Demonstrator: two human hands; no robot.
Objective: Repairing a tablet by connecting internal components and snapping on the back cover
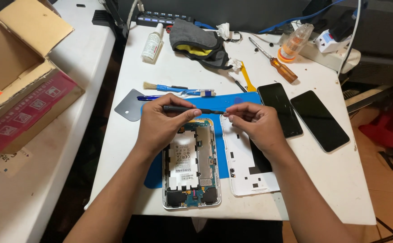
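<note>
The left hand [160, 123] is clamped around a black screwdriver [192, 109], held level. The right hand [257, 123] pinches its tip. Both hover above an opened tablet [191, 164] lying on a blue mat [221, 135]; its white back cover [246, 168] lies just beside it.

Bright, even overhead light, soft shadows; edges perhaps slightly bowed, focus sharp.

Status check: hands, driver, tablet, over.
Left hand grips black screwdriver handle; right hand fingers pinch its tip. Opened tablet lies below on blue mat, white back cover beside it. Nothing in the way.
</note>
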